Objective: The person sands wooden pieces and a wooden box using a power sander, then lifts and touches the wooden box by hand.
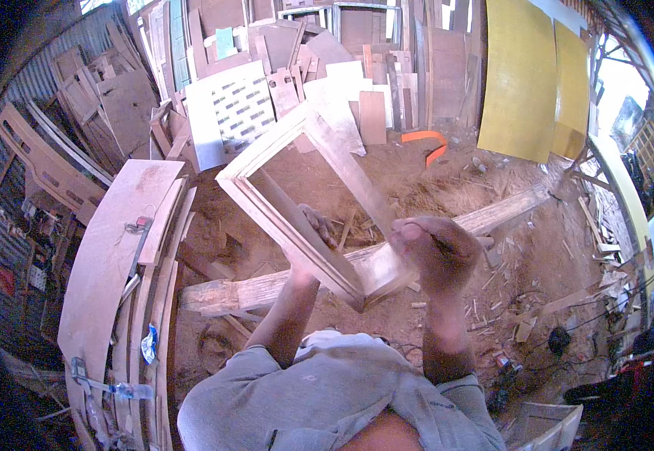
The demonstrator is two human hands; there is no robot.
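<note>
A pale wooden frame (294, 222), four-sided with stepped edges, is held tilted in front of my chest. My left hand (316, 227) grips its near left rail from below, and the fingers show through the opening. Close against the right rail is my right hand (436, 244), closed like a fist and slightly smeared by motion. Whatever it may hold is hidden behind the knuckles. Beneath the frame, a long rough timber beam (225, 295) runs across the dirt floor.
To my left lies a stack of boards (120, 248) with a plastic bottle (133, 391) on it. Wooden offcuts and a white slotted panel (240, 105) lean at the back. Yellow sheets (518, 75) stand back right. An orange strip (436, 144), scraps and cables lie on the ground.
</note>
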